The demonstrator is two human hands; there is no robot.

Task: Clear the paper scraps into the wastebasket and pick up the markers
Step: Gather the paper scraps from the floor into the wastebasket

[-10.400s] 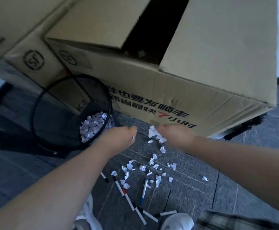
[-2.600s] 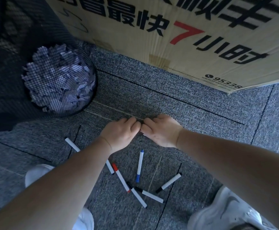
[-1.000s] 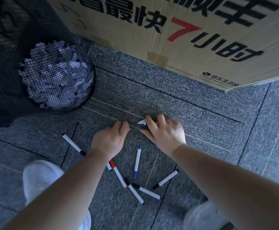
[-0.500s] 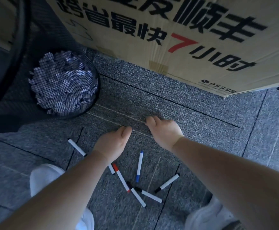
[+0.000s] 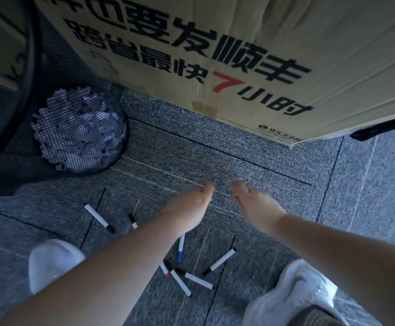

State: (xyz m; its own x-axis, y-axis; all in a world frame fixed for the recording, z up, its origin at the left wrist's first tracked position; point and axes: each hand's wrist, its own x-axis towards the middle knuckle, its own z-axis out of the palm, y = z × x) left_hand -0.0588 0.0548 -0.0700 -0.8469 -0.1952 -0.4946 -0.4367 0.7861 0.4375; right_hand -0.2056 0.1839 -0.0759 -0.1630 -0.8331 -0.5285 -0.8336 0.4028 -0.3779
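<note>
Several white markers lie on the grey carpet: one with a black cap (image 5: 99,218) at the left, a blue-tipped one (image 5: 180,248), a red-tipped one (image 5: 164,270) and others (image 5: 220,261) below my arms. The black mesh wastebasket (image 5: 57,74) stands at the left, with white paper scraps (image 5: 79,130) showing through its mesh. My left hand (image 5: 191,203) hovers over the carpet, thumb forward, its fingers hidden underneath. My right hand (image 5: 255,205) is beside it, fingers curled, with a small pale scrap at the fingertips. I see no loose scraps on the carpet.
A large printed cardboard box (image 5: 239,55) fills the space behind the hands and touches the wastebasket. My white shoes (image 5: 53,262) (image 5: 293,292) stand at either side of the markers. Another box (image 5: 1,43) is at the far left.
Both hands have come up off the carpet and moved slightly apart. One second ago the right hand was pinching a scrap off the floor. The markers have not moved.
</note>
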